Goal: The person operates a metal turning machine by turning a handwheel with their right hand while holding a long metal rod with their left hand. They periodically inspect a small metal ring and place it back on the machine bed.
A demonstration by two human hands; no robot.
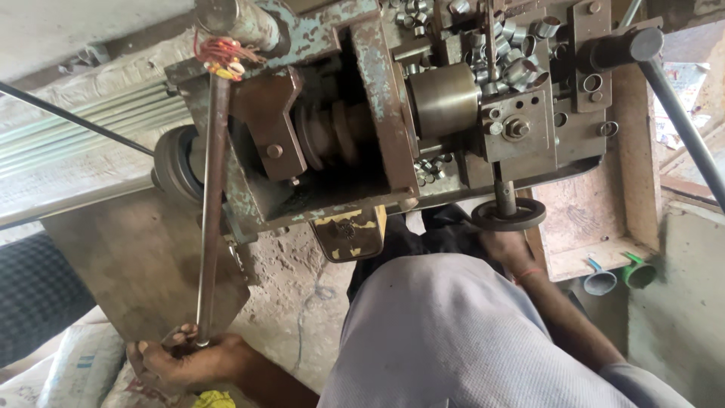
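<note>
— Your grey shirt (pixel 453 332) fills the foreground; just past it, where are your hands?

— Your left hand (pixel 189 359) has its fingers (pixel 177 338) closed around the bottom end of the long steel lever (pixel 209 211), which runs up from them to the machine (pixel 362 113). Your right hand (pixel 504 245) grips the small black handwheel (pixel 508 214) from below, fingers curled on its rim, though how tightly is hidden.

— How will they handle?

— I'd judge the lever stiff, fairly heavy and smooth, maybe oily, so hold it low, at the end you have now. The handwheel looks rigid; take it by the rim.

— Anything else close?

— Loose metal rings (pixel 513 53) lie piled beyond your right fingers, above the brass-coloured drum (pixel 444 98).
</note>
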